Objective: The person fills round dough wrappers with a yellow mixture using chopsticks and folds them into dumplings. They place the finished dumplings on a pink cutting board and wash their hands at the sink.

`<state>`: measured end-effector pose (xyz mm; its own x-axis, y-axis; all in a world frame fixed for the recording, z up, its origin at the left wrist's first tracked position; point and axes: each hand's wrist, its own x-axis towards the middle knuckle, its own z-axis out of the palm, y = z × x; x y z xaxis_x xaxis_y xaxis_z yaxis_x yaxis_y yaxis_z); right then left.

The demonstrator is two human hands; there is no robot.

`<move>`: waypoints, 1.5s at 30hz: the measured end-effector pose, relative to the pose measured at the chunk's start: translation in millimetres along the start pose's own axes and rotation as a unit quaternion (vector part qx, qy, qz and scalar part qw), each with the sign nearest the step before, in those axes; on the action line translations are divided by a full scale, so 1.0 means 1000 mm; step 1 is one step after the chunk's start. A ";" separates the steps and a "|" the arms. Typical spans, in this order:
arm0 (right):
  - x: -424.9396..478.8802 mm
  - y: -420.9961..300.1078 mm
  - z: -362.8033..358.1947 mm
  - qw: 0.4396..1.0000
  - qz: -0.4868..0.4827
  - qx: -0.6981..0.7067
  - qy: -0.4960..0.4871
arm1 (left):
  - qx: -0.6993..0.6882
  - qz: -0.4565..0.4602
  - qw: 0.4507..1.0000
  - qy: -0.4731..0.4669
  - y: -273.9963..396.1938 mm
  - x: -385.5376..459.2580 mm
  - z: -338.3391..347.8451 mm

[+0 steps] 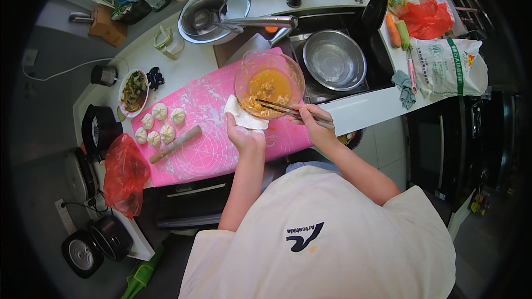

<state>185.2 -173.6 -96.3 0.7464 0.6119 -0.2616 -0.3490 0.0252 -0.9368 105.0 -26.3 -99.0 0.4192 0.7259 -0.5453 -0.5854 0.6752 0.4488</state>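
A rolled dough wrapper (244, 115) rests across my left hand (245, 136), beside the near left rim of a glass bowl (294, 77). My right hand (316, 126) grips a pair of dark chopsticks (282, 109), their tips down in the chopped filling (266, 93) inside that bowl. Orange liquid covers part of the bowl's bottom. Under it lies a pink silicone pastry mat (208, 112) dusted with flour. Several pleated buns (167, 133) sit at the mat's left, and a wooden rolling pin (176, 144) lies slanted near them.
A steel basin (334, 60) stands over the black sink. Behind the mat is an enamel basin (245, 8) holding a pan and ladle. An oval plate of food (134, 92), a red plastic bag (126, 174), a flour bag (449, 66) and a carrot (392, 31) line the counter.
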 end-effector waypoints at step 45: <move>0.025 -0.011 -0.007 0.983 -0.053 -0.153 -0.084 | -0.044 -0.042 0.998 -0.001 0.004 0.007 -0.009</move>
<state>211.9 -164.1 -94.6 0.6562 0.7413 -0.1410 -0.0687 -0.1274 -0.9895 99.4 -20.1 -107.5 0.4705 0.6681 -0.5764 -0.6065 0.7193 0.3387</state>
